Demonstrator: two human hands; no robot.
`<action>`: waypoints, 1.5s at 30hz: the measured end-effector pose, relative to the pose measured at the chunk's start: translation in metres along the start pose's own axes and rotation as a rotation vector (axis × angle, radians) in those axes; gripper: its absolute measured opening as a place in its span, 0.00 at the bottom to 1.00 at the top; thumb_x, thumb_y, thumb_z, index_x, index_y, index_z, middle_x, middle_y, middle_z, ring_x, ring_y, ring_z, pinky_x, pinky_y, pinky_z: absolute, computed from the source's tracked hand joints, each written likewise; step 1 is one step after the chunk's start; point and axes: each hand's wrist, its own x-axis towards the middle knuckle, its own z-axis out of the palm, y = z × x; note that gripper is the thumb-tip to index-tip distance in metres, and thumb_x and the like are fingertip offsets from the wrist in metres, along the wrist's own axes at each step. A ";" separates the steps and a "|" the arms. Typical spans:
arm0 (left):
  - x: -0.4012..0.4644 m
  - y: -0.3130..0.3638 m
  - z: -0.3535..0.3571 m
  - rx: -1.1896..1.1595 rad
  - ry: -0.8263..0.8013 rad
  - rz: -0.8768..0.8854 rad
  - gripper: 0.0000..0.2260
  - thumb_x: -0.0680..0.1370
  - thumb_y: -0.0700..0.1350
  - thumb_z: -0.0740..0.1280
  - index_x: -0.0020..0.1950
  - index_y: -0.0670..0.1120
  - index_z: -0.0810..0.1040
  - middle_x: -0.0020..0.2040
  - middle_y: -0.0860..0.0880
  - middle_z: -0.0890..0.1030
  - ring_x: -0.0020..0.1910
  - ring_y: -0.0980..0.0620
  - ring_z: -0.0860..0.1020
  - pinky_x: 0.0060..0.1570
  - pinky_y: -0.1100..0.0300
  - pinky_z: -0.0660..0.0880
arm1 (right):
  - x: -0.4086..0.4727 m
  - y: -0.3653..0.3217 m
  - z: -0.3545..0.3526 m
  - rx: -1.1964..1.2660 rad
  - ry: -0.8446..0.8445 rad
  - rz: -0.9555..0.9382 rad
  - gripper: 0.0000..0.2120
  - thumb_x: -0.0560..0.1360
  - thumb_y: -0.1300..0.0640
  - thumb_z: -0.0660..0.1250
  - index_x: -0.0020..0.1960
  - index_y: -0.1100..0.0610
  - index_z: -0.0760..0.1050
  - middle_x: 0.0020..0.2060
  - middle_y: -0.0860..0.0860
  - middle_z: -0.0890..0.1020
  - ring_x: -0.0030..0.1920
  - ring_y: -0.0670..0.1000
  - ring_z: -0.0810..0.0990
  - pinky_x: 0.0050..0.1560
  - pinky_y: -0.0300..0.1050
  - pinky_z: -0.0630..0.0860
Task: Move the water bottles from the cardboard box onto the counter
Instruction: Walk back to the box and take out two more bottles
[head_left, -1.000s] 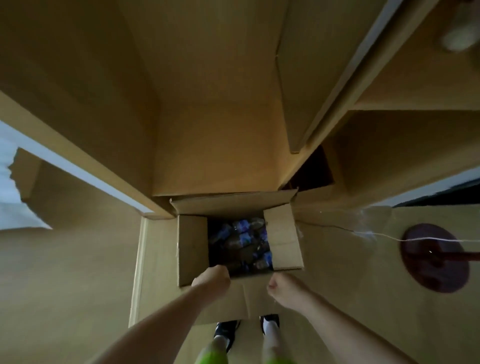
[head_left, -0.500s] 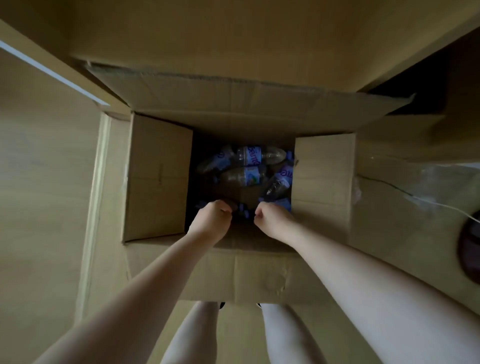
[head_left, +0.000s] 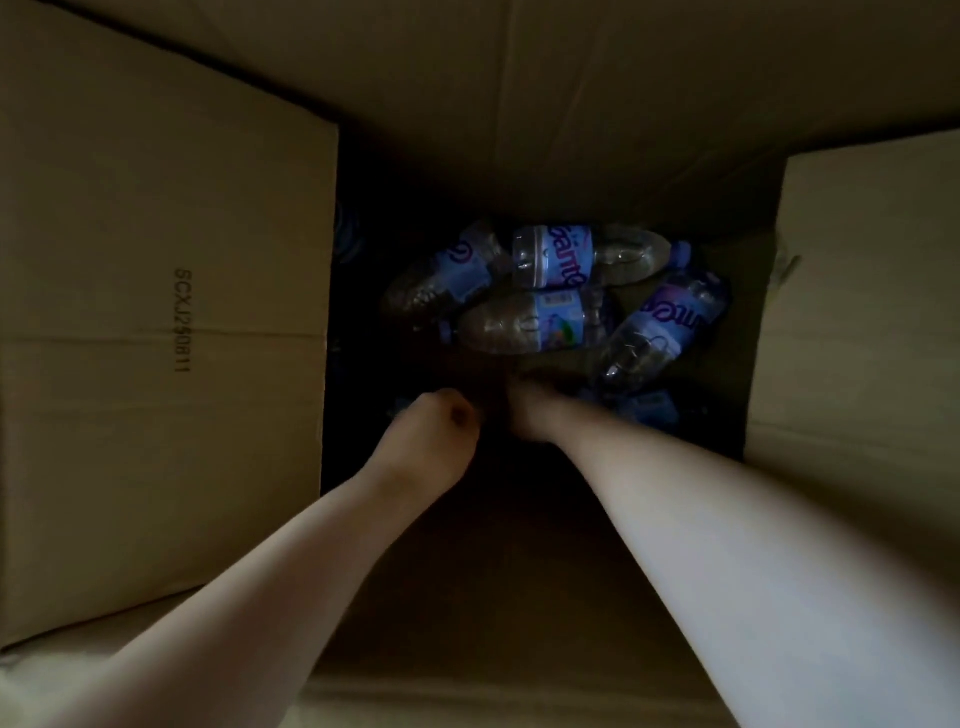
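Note:
The open cardboard box (head_left: 171, 312) fills the head view, its flaps folded outward. Several clear water bottles with blue labels lie on their sides in its dark bottom: one at the back (head_left: 587, 257), one in the middle (head_left: 524, 322), one at the right (head_left: 660, 332). Both my arms reach down inside. My left hand (head_left: 431, 431) is curled like a fist just in front of the bottles. Beside it, my right hand (head_left: 530, 410) points down near the middle bottle. The dark hides both hands' fingertips and whether they hold anything.
The left flap (head_left: 156, 493) bears printed code; the right flap (head_left: 857, 312) and the back flap (head_left: 519, 78) frame the opening. Another blue-labelled bottle (head_left: 644, 408) lies partly hidden to the right of my right wrist.
The camera has dropped much closer to the box. Both hands have gone from the near rim down into the box, toward the bottles.

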 end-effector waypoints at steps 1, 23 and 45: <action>0.003 -0.001 0.002 0.006 -0.011 -0.002 0.09 0.81 0.43 0.59 0.46 0.54 0.75 0.34 0.53 0.76 0.31 0.55 0.74 0.29 0.62 0.67 | 0.003 0.003 0.005 -0.026 0.001 0.010 0.21 0.80 0.59 0.60 0.71 0.62 0.66 0.70 0.62 0.68 0.70 0.62 0.68 0.68 0.54 0.66; -0.043 0.014 -0.003 0.115 -0.009 -0.105 0.22 0.77 0.43 0.66 0.70 0.51 0.67 0.61 0.47 0.75 0.53 0.48 0.77 0.46 0.57 0.76 | -0.098 -0.041 -0.053 -0.282 0.134 -0.116 0.15 0.80 0.56 0.60 0.65 0.57 0.74 0.61 0.57 0.78 0.61 0.59 0.77 0.47 0.47 0.68; -0.129 0.080 -0.044 -0.894 -0.242 0.140 0.32 0.67 0.60 0.74 0.68 0.56 0.69 0.58 0.50 0.82 0.56 0.50 0.82 0.54 0.50 0.79 | -0.217 -0.023 -0.128 0.967 0.096 -0.351 0.19 0.71 0.32 0.62 0.51 0.45 0.73 0.49 0.45 0.82 0.49 0.45 0.82 0.50 0.44 0.80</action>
